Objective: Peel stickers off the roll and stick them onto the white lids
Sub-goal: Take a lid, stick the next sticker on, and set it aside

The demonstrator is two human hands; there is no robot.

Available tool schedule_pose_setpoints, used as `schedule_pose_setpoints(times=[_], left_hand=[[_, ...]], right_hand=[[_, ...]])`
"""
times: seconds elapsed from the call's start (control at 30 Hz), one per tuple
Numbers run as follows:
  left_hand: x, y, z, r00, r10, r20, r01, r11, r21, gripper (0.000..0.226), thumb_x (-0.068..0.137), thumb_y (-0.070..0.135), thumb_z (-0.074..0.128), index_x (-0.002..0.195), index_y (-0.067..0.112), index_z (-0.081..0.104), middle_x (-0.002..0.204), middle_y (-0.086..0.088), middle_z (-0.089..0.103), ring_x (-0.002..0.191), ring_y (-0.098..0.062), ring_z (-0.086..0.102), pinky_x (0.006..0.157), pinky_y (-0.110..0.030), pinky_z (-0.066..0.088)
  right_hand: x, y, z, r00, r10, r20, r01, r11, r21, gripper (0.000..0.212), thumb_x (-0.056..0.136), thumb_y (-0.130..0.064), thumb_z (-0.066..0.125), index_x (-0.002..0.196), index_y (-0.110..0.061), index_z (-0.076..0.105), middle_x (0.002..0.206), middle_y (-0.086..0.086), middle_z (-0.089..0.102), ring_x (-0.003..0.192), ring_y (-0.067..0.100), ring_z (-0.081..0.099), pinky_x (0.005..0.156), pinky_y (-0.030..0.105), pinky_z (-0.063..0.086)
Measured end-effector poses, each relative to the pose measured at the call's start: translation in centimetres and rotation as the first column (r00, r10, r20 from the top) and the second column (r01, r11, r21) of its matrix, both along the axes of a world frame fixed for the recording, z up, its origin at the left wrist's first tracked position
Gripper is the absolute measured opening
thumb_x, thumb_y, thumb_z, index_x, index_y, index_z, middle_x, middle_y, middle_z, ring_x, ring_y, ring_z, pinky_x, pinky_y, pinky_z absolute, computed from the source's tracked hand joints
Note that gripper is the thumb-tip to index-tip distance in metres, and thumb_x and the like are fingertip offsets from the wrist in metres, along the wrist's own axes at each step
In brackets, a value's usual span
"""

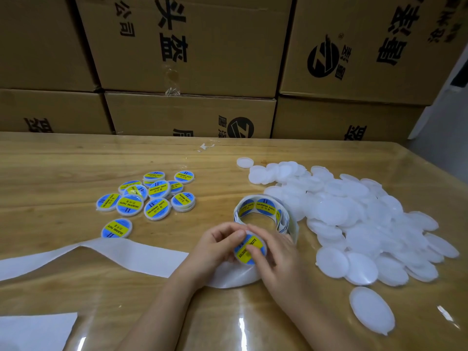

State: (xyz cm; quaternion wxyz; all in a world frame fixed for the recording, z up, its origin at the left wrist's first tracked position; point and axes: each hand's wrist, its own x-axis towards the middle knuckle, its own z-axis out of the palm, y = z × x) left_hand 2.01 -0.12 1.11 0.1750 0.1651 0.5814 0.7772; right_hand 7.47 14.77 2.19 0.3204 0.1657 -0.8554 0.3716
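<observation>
Both hands are closed on one white lid [262,243] just in front of me, over the near middle of the worktop [63,160]. My left hand [217,245] curls round its left edge with the thumb lying on top. My right hand [276,259] holds the right side, thumb pressed flat on the blue and yellow sticker [244,253] that covers the lid's face, forefinger hooked over the far rim.

Just beyond my fingers stands the sticker roll [263,209], on edge and loosely wound, printed stickers showing inside its loop. From under my hands a strip of bare backing paper [101,257] trails away to the left across the wood.

To the right lies a wide heap of plain lids [367,219], overlapping one another, with a single lid [371,310] lying apart near the front right. To the left, well apart from the heap, is a cluster of labelled lids [152,196], some stacked on others, and one more [116,228] lies alone nearer to me.

A white sheet [33,333] shows at the lower left corner. Cardboard boxes [190,46] are stacked behind the worktop.
</observation>
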Motion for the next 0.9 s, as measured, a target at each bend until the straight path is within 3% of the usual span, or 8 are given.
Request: schedule_pose_setpoints(times=[0.1, 0.2, 0.33, 0.43, 0.53, 0.6, 0.73, 0.9], left_hand=[[0.01, 0.01, -0.17, 0.996, -0.072, -0.048, 0.070, 0.997, -0.039, 0.018, 0.071, 0.031, 0.074, 0.087, 0.023, 0.071, 0.081, -0.002, 0.065, 0.065, -0.014, 0.057, 0.060, -0.022, 0.047], [0.08, 0.07, -0.27, 0.991, -0.111, -0.078, 0.107, 0.992, -0.063, 0.013, 0.072, 0.025, 0.075, 0.083, 0.023, 0.071, 0.076, -0.001, 0.065, 0.057, -0.015, 0.055, 0.059, -0.021, 0.047], [-0.07, -0.07, -0.29, 0.994, -0.069, -0.086, 0.066, 0.997, -0.041, 0.010, 0.076, 0.027, 0.071, 0.085, 0.021, 0.072, 0.069, 0.001, 0.064, 0.049, -0.011, 0.053, 0.056, -0.017, 0.044], [-0.26, -0.27, -0.21, 0.997, -0.048, -0.058, 0.047, 0.999, -0.024, 0.020, 0.075, 0.034, 0.069, 0.086, 0.018, 0.073, 0.069, -0.002, 0.064, 0.046, -0.009, 0.048, 0.052, -0.015, 0.042], [-0.19, -0.27, -0.19, 0.997, -0.074, -0.024, 0.074, 0.997, -0.010, 0.019, 0.076, 0.037, 0.067, 0.081, 0.019, 0.073, 0.061, 0.004, 0.060, 0.044, -0.005, 0.042, 0.047, -0.013, 0.037], [-0.05, -0.26, -0.10, 0.996, -0.083, 0.013, 0.083, 0.996, 0.014, 0.020, 0.078, 0.038, 0.066, 0.078, 0.019, 0.071, 0.062, 0.001, 0.059, 0.051, -0.009, 0.048, 0.051, -0.016, 0.038], [0.08, -0.15, -0.13, 0.993, -0.095, 0.068, 0.089, 0.992, 0.094, 0.040, 0.082, 0.036, 0.066, 0.096, -0.001, 0.063, 0.089, -0.024, 0.053, 0.084, -0.034, 0.044, 0.075, -0.042, 0.034], [0.17, -0.17, 0.33, 0.987, -0.127, 0.093, 0.115, 0.986, 0.123, 0.034, 0.085, 0.035, 0.065, 0.094, 0.002, 0.068, 0.087, -0.016, 0.068, 0.077, -0.021, 0.064, 0.073, -0.028, 0.052]], right_hand=[[-0.06, 0.20, -0.16, 1.000, -0.010, 0.027, 0.013, 0.992, -0.126, 0.036, 0.089, -0.013, 0.057, 0.121, -0.027, 0.052, 0.108, -0.017, 0.059, 0.100, 0.000, 0.055, 0.086, 0.009, 0.040], [-0.11, 0.44, -0.29, 0.997, 0.008, 0.072, 0.005, 0.984, -0.179, 0.036, 0.092, -0.016, 0.050, 0.123, -0.034, 0.047, 0.116, -0.021, 0.056, 0.108, -0.007, 0.052, 0.090, 0.008, 0.039], [-0.12, 0.22, -0.42, 0.999, 0.016, 0.052, -0.008, 0.990, -0.143, 0.042, 0.090, -0.017, 0.056, 0.129, -0.028, 0.046, 0.122, -0.026, 0.050, 0.109, -0.006, 0.052, 0.088, 0.019, 0.046], [0.01, -0.11, -0.38, 0.999, 0.035, 0.021, -0.032, 0.994, -0.104, 0.052, 0.083, -0.020, 0.066, 0.132, -0.022, 0.048, 0.124, -0.030, 0.046, 0.115, -0.012, 0.047, 0.092, 0.012, 0.042], [0.28, -0.31, -0.22, 0.998, 0.058, 0.000, -0.058, 0.996, -0.065, 0.051, 0.083, -0.024, 0.064, 0.131, -0.018, 0.049, 0.121, -0.020, 0.052, 0.114, -0.008, 0.049, 0.094, 0.010, 0.039], [0.45, -0.50, -0.19, 0.996, 0.094, -0.005, -0.094, 0.995, -0.037, 0.046, 0.084, -0.025, 0.060, 0.128, -0.014, 0.053, 0.117, -0.009, 0.059, 0.110, 0.001, 0.054, 0.093, 0.016, 0.043], [0.39, -0.30, -0.28, 0.991, 0.131, 0.030, -0.130, 0.991, -0.025, 0.041, 0.086, -0.022, 0.054, 0.126, -0.012, 0.055, 0.118, -0.003, 0.061, 0.111, 0.004, 0.056, 0.093, 0.018, 0.044], [0.48, -0.21, -0.18, 0.987, 0.136, 0.089, -0.134, 0.990, -0.036, 0.042, 0.088, -0.026, 0.049, 0.129, -0.022, 0.051, 0.115, -0.016, 0.059, 0.102, -0.005, 0.056, 0.087, 0.011, 0.042]])
